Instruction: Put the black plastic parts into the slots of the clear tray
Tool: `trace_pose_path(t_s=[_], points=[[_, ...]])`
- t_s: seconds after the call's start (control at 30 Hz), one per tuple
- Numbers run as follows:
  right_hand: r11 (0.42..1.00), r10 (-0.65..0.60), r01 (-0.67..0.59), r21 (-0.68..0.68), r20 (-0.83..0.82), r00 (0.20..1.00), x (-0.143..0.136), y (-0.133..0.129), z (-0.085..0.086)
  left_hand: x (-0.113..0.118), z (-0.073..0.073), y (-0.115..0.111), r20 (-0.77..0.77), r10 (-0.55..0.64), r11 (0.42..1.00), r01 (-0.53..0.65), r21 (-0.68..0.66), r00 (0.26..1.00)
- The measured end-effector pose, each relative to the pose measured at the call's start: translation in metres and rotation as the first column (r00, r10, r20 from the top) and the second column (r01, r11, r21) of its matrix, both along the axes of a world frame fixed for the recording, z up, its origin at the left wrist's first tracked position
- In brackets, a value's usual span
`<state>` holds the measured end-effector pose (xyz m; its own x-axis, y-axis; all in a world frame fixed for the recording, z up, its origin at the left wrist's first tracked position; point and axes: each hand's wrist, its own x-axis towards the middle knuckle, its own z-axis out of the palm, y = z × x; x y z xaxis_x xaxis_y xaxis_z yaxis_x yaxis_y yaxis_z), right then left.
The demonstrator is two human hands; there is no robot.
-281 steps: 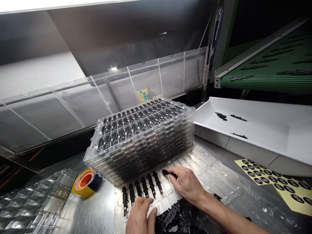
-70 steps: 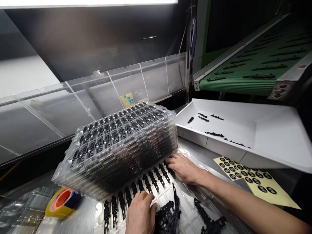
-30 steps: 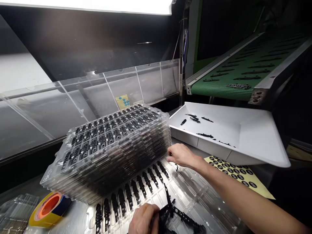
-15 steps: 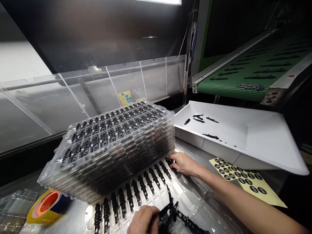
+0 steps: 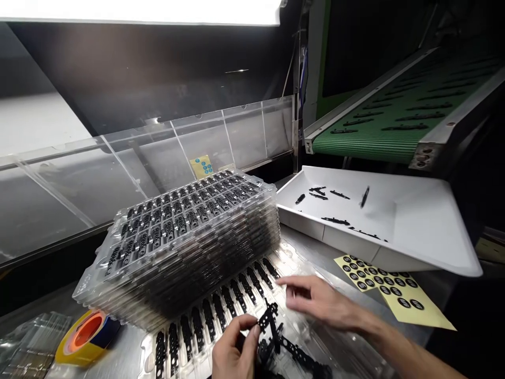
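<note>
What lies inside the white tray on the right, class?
Inside the white tray lie a few loose black parts, scattered toward its left end, one blurred. The rest of its floor shows bare white. The near wall hides the floor just behind it.

Your light is a bright strip lamp (image 5: 150,10) at 12 o'clock, blown out white. Glare streaks the clear guard panel (image 5: 118,158) and steel bench. Dark surround. Your right hand (image 5: 319,302) is motion-blurred; edges bow outward.
</note>
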<state>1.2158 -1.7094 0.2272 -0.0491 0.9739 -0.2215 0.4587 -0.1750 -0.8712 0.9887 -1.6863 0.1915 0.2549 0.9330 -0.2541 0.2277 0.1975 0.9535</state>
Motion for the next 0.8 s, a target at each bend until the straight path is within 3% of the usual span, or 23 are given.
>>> trace_pose_path(t_s=[0.07,0.1,0.17,0.2,0.23,0.3,0.37,0.43,0.5,0.57,0.7,0.8], points=[[0.994,-0.076,0.042,-0.098,-0.382,0.921,-0.010,-0.022,0.005,0.015,0.004,-0.001,0.179,-0.002,0.983,0.035,-0.179,0.984],[0.989,-0.130,0.080,-0.122,-0.494,0.860,-0.014,-0.029,0.006,0.022,0.006,-0.003,0.255,-0.022,0.967,0.085,-0.239,0.967],[0.980,-0.197,0.165,-0.108,-0.550,0.811,-0.016,-0.031,0.007,0.035,0.009,-0.005,0.345,-0.110,0.931,0.218,-0.293,0.932],[0.980,-0.199,0.176,-0.095,-0.528,0.825,-0.014,-0.027,0.009,0.040,0.010,-0.005,0.330,-0.173,0.921,0.271,-0.281,0.928],[0.983,-0.185,0.169,-0.077,-0.447,0.875,-0.009,-0.019,0.012,0.043,0.012,-0.004,0.251,-0.243,0.927,0.301,-0.224,0.937],[0.985,-0.169,0.164,-0.046,-0.134,0.977,0.006,0.006,0.019,0.046,0.014,0.001,-0.132,-0.332,0.943,0.334,-0.004,0.934],[0.983,-0.177,0.185,-0.016,0.227,0.958,0.021,0.040,0.025,0.046,0.016,0.008,-0.590,-0.269,0.888,0.433,0.154,0.761],[0.980,-0.179,0.199,-0.012,0.387,0.904,0.032,0.074,0.023,0.049,0.016,0.016,-0.806,-0.216,0.847,0.516,0.126,0.551],[0.982,-0.142,0.187,-0.041,0.496,0.857,0.035,0.099,0.014,0.053,0.014,0.021,-0.847,-0.237,0.850,0.523,0.057,0.477],[0.984,-0.101,0.168,-0.062,0.580,0.808,0.033,0.110,-0.001,0.057,0.010,0.024,-0.844,-0.244,0.863,0.504,0.035,0.477],[0.997,-0.043,0.073,-0.020,0.649,0.760,0.031,0.099,-0.027,0.057,0.005,0.026,-0.831,-0.254,0.888,0.460,0.002,0.494],[0.999,0.010,-0.037,0.028,0.660,0.751,0.034,0.086,-0.036,0.053,0.006,0.027,-0.806,-0.264,0.896,0.445,-0.001,0.529]])
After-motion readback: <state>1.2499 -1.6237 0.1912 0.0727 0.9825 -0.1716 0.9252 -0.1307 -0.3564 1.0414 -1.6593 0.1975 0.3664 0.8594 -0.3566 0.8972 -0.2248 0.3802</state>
